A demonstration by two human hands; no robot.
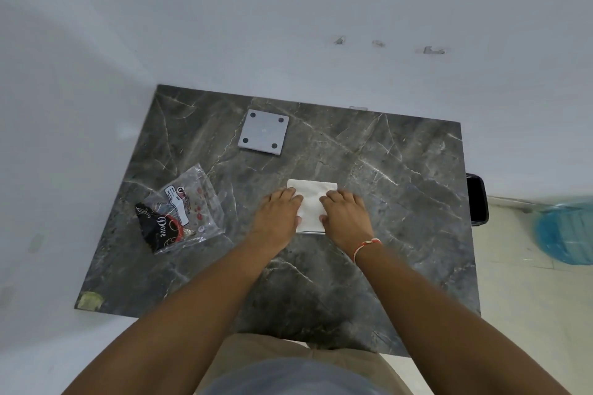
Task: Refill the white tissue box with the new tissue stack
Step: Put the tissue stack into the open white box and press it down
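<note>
Marble: dark, veined table (401, 202) set against a white wall, with you standing at its near edge.
Stack: white tissue stack (312, 202) lies at mid-table, seemingly seated in or on the box; the box itself is hidden beneath it, so you cannot tell how deep it sits.
Left hand: your left hand (278, 213) lies flat, fingers spread, palm down on the stack's left edge, clasping nothing.
Right hand: your right hand (345, 215), red thread at the wrist, mirrors it on the right edge, flat and pressing.
Why: both palms likely square and flatten the tissues so they settle evenly.
Lid: grey square plate (263, 132) with four dark feet waits well apart at the far side, probably the box's base, set clear for refitting.
Wrapper: empty clear wrapper (183, 212) lies left, near but not touching.
Room: bare marble opens right and toward you; the right edge drops to the floor.
</note>
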